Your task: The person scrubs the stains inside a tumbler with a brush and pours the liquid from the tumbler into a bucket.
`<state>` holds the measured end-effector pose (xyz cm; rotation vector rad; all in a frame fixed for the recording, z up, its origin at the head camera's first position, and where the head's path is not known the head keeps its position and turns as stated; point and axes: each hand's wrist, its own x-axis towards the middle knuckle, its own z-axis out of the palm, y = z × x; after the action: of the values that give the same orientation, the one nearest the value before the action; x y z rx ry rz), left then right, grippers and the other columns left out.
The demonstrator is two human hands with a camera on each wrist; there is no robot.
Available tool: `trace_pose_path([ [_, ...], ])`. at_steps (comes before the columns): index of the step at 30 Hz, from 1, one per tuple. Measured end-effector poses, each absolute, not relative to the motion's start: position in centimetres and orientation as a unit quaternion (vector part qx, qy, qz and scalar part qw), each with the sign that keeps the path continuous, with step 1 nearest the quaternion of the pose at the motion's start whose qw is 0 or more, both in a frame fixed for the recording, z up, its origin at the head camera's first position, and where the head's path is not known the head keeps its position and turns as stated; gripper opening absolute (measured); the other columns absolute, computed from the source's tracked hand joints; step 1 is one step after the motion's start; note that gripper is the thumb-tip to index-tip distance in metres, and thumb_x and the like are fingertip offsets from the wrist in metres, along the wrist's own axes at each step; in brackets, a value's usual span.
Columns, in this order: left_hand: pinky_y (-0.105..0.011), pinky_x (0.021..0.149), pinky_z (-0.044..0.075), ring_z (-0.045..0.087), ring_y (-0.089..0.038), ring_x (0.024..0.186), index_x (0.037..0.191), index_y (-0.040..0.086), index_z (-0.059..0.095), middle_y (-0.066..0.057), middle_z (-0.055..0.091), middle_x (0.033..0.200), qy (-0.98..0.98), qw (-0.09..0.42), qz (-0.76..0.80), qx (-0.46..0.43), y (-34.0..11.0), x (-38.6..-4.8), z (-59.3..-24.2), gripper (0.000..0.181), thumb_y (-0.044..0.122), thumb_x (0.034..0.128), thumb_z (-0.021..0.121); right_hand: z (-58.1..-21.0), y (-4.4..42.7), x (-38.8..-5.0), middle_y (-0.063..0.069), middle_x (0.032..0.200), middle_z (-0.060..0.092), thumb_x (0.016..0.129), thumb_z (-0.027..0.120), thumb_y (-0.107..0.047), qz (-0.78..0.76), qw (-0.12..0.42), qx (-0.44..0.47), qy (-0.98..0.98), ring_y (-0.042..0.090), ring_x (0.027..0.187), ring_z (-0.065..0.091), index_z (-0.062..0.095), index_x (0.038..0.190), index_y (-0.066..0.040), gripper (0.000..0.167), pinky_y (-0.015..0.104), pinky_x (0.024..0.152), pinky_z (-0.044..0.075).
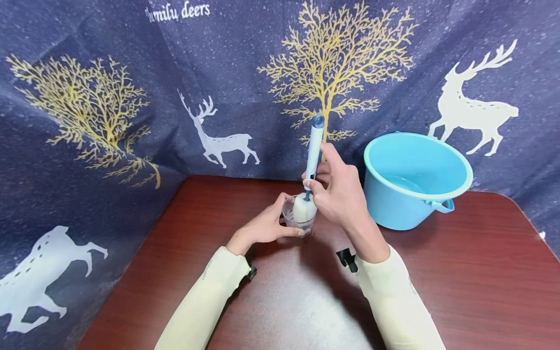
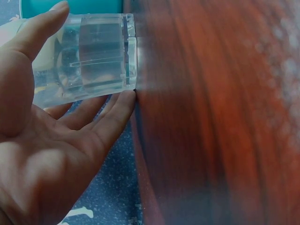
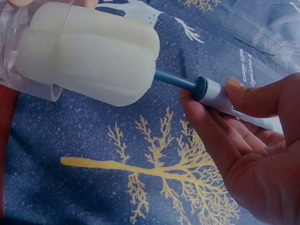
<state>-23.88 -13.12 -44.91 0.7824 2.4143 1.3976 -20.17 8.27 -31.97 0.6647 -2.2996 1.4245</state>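
A clear cup (image 1: 299,224) stands upright on the table, and my left hand (image 1: 264,224) holds it between thumb and fingers. The left wrist view shows the thick base of the cup (image 2: 101,51) against the tabletop, with the fingers along its side. My right hand (image 1: 339,189) pinches the pale handle of a sponge cup brush (image 1: 313,150), which points up. Its white sponge head (image 3: 93,54) is partly inside the cup and partly above the rim. A dark blue stem joins head and handle.
A light blue bucket (image 1: 398,209) stands on the table to the right of my right hand. The reddish-brown wooden table (image 1: 280,301) reaches back to a dark blue cloth (image 1: 245,58) printed with deer and yellow trees.
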Motion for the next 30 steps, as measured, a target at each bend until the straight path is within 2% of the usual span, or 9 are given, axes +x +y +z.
trace_pose_path([
  [6,-0.037,0.107,0.053,0.06,-0.017,0.126,0.14,0.015,0.037,-0.007,0.06,0.137,0.826,0.121,0.479,0.27,-13.15,-23.94,-44.78,0.074,0.023,0.0888,0.089,-31.9,8.21,-20.17,0.005,0.095,0.079,0.093,0.073,0.008,0.518,0.165,0.234,-0.806,0.016,0.093,0.079,0.05,0.133,-0.014,0.051,0.04,0.08,0.063],
  [14,-0.036,0.108,0.052,0.058,-0.012,0.127,0.144,0.016,0.036,-0.002,0.057,0.138,0.833,0.123,0.471,0.262,-13.2,-24.0,-44.84,0.078,0.027,0.0886,0.09,-32.04,8.26,-20.21,0.008,0.095,0.08,0.093,0.073,0.008,0.524,0.159,0.238,-0.802,0.016,0.092,0.079,0.05,0.129,-0.012,0.048,0.04,0.078,0.063],
  [19,-0.035,0.108,0.052,0.059,-0.013,0.127,0.142,0.017,0.036,-0.003,0.058,0.137,0.835,0.124,0.467,0.263,-13.26,-23.96,-44.89,0.076,0.026,0.0884,0.09,-32.34,8.13,-20.28,0.006,0.094,0.079,0.092,0.073,0.01,0.533,0.158,0.241,-0.795,0.017,0.091,0.079,0.05,0.131,-0.011,0.05,0.04,0.077,0.063],
  [26,-0.035,0.107,0.052,0.061,-0.014,0.124,0.138,0.016,0.036,-0.004,0.061,0.134,0.835,0.127,0.468,0.261,-13.41,-23.82,-44.78,0.074,0.023,0.0881,0.09,-32.52,7.76,-20.36,0.009,0.096,0.079,0.093,0.072,0.011,0.545,0.153,0.253,-0.784,0.019,0.091,0.079,0.05,0.137,-0.011,0.054,0.043,0.082,0.064],
  [30,-0.034,0.107,0.052,0.06,-0.011,0.125,0.138,0.017,0.036,-0.002,0.058,0.136,0.833,0.128,0.47,0.262,-13.13,-23.95,-44.73,0.074,0.026,0.0884,0.09,-32.5,7.91,-20.45,0.007,0.095,0.079,0.093,0.072,0.01,0.539,0.158,0.253,-0.788,0.018,0.091,0.079,0.05,0.137,-0.011,0.054,0.042,0.083,0.064],
])
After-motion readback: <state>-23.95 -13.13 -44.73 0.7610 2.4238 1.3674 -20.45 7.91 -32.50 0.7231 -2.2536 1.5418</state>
